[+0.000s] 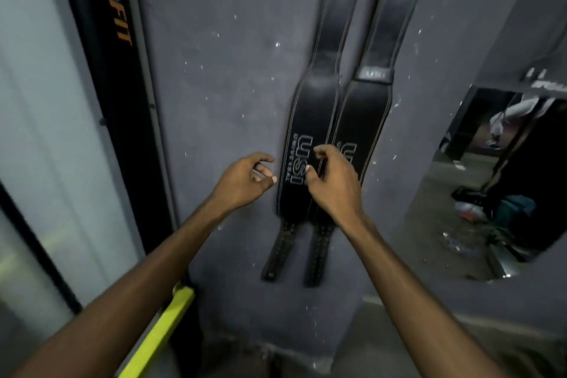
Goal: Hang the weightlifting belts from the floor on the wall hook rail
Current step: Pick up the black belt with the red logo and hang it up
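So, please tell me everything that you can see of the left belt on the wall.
The left belt is black and looks like leather, with pale stitching along its edges. It hangs flat against the grey wall; its top leaves the picture. The wide middle bears the letters USI; a narrow holed strap end hangs below. The second belt hangs close beside it. The right hand is in front of it; contact cannot be told.

— What is the person wearing?
— Both arms are showing bare: the left forearm (pixel 138 285) and right forearm (pixel 414 279) are running uncovered to the frame's edge.
— And the hands?
— The left hand (pixel 245 182) and right hand (pixel 334 184) are going bare too, nails cut short.
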The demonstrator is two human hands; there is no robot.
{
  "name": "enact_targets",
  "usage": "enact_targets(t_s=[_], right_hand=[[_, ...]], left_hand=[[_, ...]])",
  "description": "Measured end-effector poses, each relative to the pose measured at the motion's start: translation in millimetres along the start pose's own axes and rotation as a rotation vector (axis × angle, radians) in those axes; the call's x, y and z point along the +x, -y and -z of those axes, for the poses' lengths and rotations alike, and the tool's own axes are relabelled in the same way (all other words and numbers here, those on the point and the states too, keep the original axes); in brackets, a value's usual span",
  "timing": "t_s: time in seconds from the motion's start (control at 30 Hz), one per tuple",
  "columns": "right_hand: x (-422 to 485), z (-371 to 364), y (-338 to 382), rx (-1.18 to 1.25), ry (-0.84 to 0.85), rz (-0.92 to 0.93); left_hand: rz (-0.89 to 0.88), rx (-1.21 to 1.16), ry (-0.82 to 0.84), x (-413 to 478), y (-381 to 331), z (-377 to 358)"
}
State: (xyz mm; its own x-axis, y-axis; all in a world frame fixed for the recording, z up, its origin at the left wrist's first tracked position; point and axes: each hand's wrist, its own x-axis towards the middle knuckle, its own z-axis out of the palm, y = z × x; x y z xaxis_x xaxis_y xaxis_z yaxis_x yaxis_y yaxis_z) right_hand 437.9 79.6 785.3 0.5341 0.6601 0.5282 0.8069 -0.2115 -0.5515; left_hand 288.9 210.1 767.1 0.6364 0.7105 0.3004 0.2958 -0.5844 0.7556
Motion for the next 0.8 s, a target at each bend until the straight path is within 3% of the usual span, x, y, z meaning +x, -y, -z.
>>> enact_targets(t_s=[0.43, 0.57, 0.8], right_hand=[[-239.3, -161.0, -244.6, 0.127, 0.458, -0.341], [-337.3, -212.7, -312.1, 0.147, 0.524, -0.480], [-521.1, -302.5, -428.4, 0.143, 0.642, -0.779]], left_hand=[[0.578, -0.126, 0.215, -193.6, 204.9, -239.6], [0.759, -0.083, 0.294, -269.0, 270.1, -319.3], [0.916, -0.048, 0.478, -388.8, 412.6, -477.7]])
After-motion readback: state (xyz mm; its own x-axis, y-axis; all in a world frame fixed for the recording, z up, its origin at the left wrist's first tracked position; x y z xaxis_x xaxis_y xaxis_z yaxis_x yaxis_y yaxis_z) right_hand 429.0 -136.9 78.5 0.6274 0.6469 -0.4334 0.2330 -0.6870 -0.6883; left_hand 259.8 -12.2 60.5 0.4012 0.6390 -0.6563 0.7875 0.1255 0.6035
